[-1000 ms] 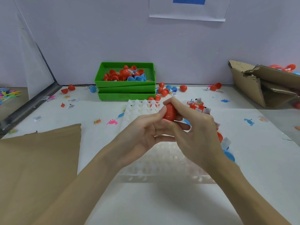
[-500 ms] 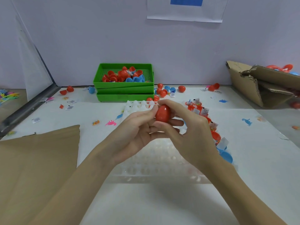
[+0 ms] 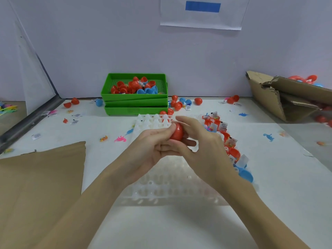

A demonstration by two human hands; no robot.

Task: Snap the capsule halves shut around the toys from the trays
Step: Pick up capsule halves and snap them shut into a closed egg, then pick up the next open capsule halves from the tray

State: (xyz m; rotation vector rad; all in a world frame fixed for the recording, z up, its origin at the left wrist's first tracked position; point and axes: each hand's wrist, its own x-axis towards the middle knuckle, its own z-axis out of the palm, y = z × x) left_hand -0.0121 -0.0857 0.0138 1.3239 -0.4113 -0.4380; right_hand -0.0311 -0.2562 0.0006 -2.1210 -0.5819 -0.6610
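Both hands hold one red capsule (image 3: 177, 131) up above the clear tray (image 3: 152, 121). The left hand (image 3: 152, 148) and right hand (image 3: 201, 146) each grip it, one on each side.

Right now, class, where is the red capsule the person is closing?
In the head view, the red capsule sits at centre, held between the left hand and the right hand, above the white tray and nearer than the green trays.

Probably a small assembly workbench: stacked green trays (image 3: 134, 103) of capsule halves, cardboard box (image 3: 287, 97).
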